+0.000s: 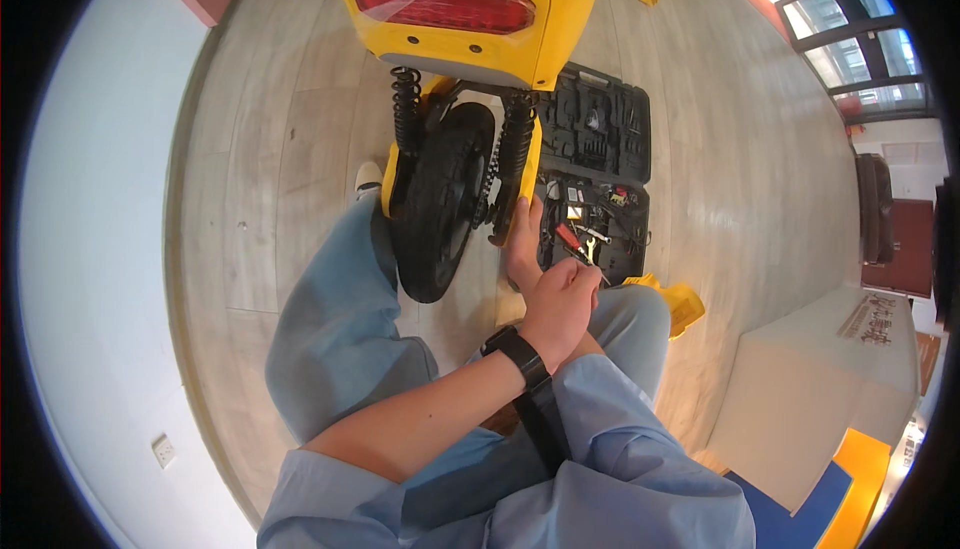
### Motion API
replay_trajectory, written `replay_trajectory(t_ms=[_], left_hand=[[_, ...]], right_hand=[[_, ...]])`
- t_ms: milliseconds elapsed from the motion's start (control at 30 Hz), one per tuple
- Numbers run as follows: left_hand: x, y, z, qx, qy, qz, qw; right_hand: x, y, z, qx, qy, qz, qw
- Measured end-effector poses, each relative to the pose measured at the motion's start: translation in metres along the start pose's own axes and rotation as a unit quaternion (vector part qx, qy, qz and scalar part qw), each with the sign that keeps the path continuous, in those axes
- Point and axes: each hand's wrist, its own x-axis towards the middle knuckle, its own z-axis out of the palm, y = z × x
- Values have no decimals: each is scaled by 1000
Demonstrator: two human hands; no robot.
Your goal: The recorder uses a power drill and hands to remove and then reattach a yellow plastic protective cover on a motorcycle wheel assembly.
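Observation:
The rear of a yellow two-wheeled scooter [430,44] stands before me. Its black rear tyre [440,204] is between two coil-spring shock absorbers [516,139]. My right hand [523,246] reaches up beside the lower end of the yellow swingarm [527,174], on the wheel's right, fingers stretched out and touching it. Across my right forearm lies my left hand [560,311], wearing a black wristwatch [516,354]. Its fingers are curled closed; what they hold, if anything, is hidden. Just beyond it are a red-handled tool [569,238] and an open-end wrench [591,249].
An open black tool case [636,227] with assorted tools lies right of the wheel. A yellow plastic part [682,307] is beside my right knee. A white wall [110,249] runs along the left; a white counter [800,399] stands at the right.

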Motion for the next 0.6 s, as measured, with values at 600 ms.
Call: replay_trajectory(t_ms=[600], left_hand=[[4, 22, -1, 89, 89, 160, 979]], right_hand=[[-5, -82, -73, 240, -20, 59, 969]])
